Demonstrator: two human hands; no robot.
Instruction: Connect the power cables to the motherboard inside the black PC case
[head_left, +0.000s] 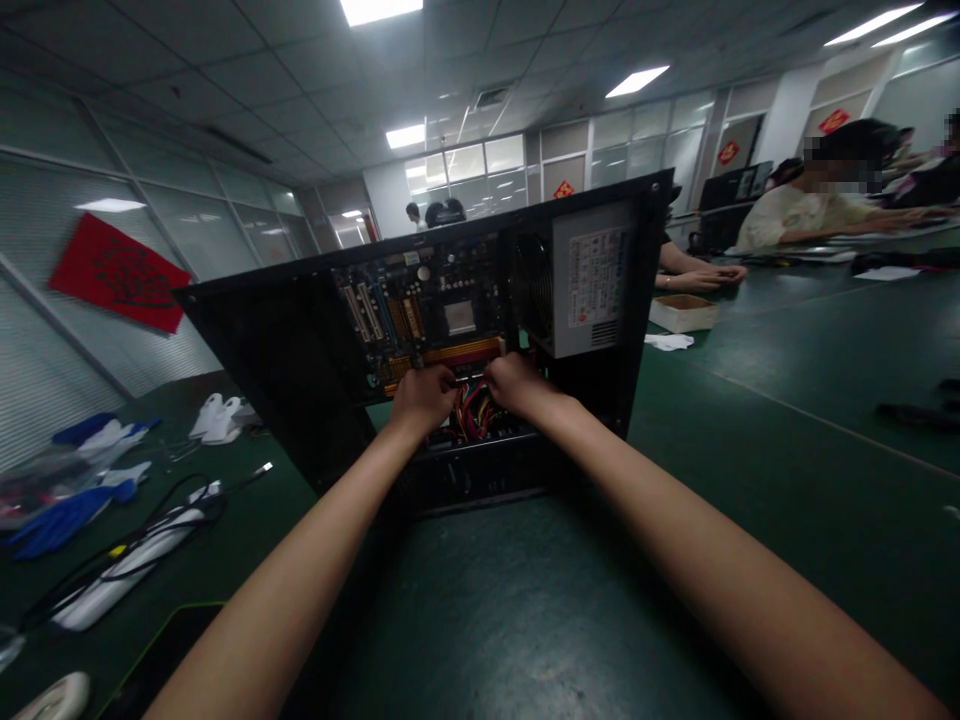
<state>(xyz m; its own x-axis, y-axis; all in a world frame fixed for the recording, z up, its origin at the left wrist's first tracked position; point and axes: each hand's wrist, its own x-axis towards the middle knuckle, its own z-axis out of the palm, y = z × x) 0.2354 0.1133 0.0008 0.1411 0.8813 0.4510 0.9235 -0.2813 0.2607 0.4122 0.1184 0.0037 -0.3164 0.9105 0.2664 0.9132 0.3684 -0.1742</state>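
An open black computer case stands tilted in front of me, with a motherboard and a grey power supply inside. My left hand is closed at the lower edge of the board, beside the orange and red memory slots. At the right end of those slots, my right hand is closed too, fingers bent inward. Whatever the fingertips grip is too dark and small to make out. Below and between the hands runs a bundle of coloured power cables.
On the left of the green table lie a white power strip with black cords, blue gloves and white plastic bags. A small open box sits behind the case at right. Another person works farther right.
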